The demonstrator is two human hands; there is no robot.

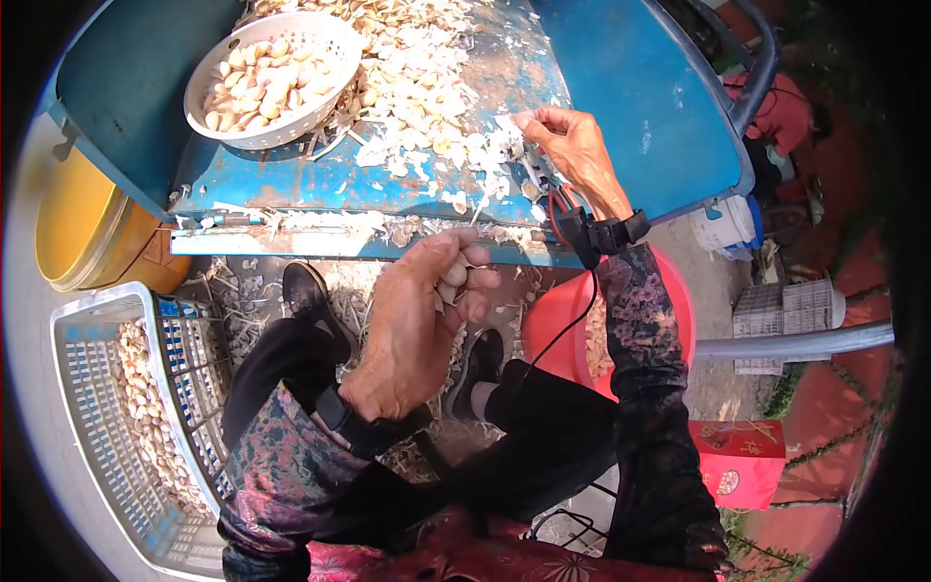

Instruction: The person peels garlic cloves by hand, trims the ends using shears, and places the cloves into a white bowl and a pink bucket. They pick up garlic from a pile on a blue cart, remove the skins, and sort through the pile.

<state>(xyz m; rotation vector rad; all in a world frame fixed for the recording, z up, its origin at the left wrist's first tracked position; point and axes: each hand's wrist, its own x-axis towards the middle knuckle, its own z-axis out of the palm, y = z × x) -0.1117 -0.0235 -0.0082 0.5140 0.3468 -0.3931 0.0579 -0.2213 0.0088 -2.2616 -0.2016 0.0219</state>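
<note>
My left hand [417, 310], palm turned up, curls its fingers round a few garlic cloves [452, 281] below the front edge of the blue metal trough [281, 179]. Over the trough, my right hand [572, 150] pinches thumb and forefinger together at a white papery bit of garlic skin [506, 141]. Loose garlic cloves and skins [412, 87] are heaped beside it. A white perforated basket [199, 112] of garlic cloves stands at the trough's left. A dark band with a black cable [582, 310] is on my right wrist.
At lower left stands a grey plastic crate [73, 388] with cloves, below a yellow bucket [68, 223]. A pink-red basin [553, 335] holding cloves sits under my right forearm. A red box [742, 456] and a metal pole [805, 342] are at right. Another person [776, 112] is at upper right.
</note>
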